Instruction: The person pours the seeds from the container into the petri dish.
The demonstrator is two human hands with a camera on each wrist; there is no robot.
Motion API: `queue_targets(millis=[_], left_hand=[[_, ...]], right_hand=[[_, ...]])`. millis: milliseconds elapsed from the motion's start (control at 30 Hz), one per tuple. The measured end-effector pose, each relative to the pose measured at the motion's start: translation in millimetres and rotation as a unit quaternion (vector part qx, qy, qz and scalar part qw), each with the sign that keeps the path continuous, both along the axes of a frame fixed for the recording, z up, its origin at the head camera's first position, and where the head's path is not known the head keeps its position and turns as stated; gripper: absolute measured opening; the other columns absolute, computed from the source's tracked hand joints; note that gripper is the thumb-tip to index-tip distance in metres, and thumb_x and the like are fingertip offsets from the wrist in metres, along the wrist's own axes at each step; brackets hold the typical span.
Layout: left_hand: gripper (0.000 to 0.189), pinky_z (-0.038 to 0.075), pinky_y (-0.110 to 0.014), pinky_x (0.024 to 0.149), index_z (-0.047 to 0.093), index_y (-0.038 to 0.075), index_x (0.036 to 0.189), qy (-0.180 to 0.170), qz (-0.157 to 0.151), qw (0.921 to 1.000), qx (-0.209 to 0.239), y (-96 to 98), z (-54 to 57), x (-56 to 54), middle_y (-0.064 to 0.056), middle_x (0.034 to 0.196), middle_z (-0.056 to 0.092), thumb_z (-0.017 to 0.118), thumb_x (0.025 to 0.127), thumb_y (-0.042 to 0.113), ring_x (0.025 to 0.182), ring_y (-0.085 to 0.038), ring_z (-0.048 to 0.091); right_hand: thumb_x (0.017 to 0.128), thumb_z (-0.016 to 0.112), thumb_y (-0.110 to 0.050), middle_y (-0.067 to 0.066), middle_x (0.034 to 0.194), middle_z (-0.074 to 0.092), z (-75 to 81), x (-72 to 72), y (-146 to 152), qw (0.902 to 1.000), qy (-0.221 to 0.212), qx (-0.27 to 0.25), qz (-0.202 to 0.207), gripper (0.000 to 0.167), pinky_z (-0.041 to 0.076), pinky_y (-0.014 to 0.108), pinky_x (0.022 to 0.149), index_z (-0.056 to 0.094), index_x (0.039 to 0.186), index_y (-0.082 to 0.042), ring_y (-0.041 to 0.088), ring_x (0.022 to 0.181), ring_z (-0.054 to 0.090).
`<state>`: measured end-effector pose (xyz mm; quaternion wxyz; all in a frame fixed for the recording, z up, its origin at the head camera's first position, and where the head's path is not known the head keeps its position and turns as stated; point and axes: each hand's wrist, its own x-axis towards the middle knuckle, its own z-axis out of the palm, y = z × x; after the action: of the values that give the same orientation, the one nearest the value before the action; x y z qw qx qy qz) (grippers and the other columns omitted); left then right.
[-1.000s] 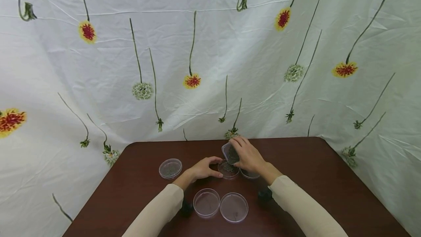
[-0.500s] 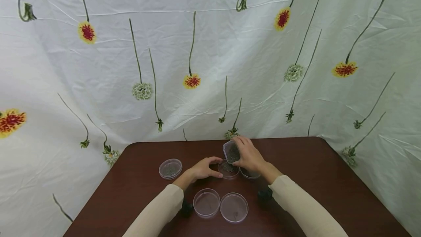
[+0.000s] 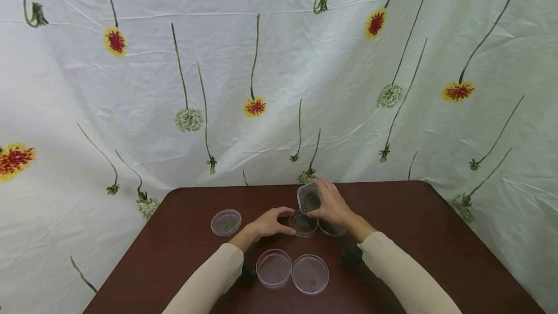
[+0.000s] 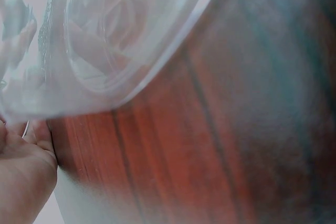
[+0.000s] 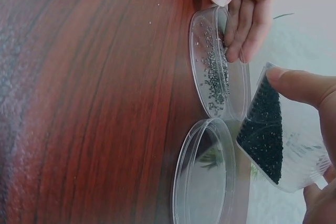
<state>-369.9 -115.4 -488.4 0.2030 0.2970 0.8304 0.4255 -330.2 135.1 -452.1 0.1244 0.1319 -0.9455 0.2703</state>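
My left hand [image 3: 267, 223] holds a round clear petri dish [image 5: 240, 90] by its rim, thumb on one side and fingers on the other. Small dark grains [image 5: 214, 77] lie scattered in this dish. Above it, my right hand [image 3: 333, 206] grips a clear square plastic tub [image 5: 304, 169], which is tilted so that its dark grains [image 5: 266, 135] bank toward one corner by the dish. A second petri dish [image 5: 202, 198], with no grains showing, stands right beside the first. The left wrist view shows large blurred clear dish rims and part of a hand.
Two petri dishes, one left [image 3: 273, 269] and one right [image 3: 310, 275], stand side by side near the front. Another petri dish [image 3: 225, 211] with grains stands at the left. The brown table [image 3: 187, 241] ends at a flower-printed cloth [image 3: 279, 62].
My right hand has shifted the tub slightly right and its tilt has changed a little. The left hand and the dish under it have stayed in place.
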Motion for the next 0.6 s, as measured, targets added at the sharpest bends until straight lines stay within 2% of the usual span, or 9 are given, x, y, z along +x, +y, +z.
queue_targets(millis=[367,600], left_hand=[[0.066,0.034,-0.055,0.114,0.057,0.009,0.147,-0.002,0.002,1.0000,-0.003,0.4,-0.1,-0.2,-0.013,0.147,0.055,0.085,0.089,0.023,0.141,-0.035,0.044],[0.065,0.034,-0.055,0.114,0.057,0.008,0.146,-0.004,0.001,1.0000,0.000,0.5,0.8,-1.1,-0.013,0.147,0.055,0.085,0.089,0.022,0.140,-0.036,0.044]], right_hand=[[0.074,0.097,-0.025,0.024,0.155,0.042,1.7,-0.5,2.6,0.9992,-0.012,-0.039,0.005,0.104,0.035,0.059,0.112,0.039,0.155,0.004,0.045,0.144,0.036],[0.075,0.097,-0.025,0.025,0.155,0.041,0.6,-3.3,7.2,0.9977,-0.024,-0.064,0.003,0.104,0.038,0.060,0.110,0.038,0.155,0.004,0.045,0.143,0.037]])
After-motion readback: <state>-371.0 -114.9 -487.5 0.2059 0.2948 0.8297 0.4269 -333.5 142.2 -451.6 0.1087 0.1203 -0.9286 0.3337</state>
